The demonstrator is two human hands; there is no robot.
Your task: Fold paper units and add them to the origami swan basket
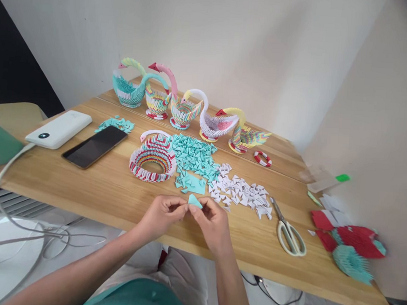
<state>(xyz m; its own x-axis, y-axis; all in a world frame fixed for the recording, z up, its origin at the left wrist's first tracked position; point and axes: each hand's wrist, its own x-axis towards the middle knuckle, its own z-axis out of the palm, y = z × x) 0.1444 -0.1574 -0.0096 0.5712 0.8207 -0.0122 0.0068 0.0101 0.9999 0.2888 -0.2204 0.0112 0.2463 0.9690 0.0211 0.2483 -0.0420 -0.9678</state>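
Observation:
A small turquoise paper piece (195, 201) is held between both hands above the table's front edge. My left hand (162, 214) pinches its left side, and my right hand (212, 220) grips it with thumb and fingers from the right. Just beyond the hands lie turquoise paper sheets (195, 183) and a heap of folded turquoise pieces (194, 156). Folded white pieces (244, 191) spread to the right. A round basket of red, white and turquoise paper pieces (153, 158) sits to the left of the heap.
Several paper swans (183, 111) stand along the back. A phone (95, 147) and a white power bank (59, 129) with a cable are at the left. Scissors (290, 233) lie to the right, and red and turquoise paper (357, 240) is at the far right.

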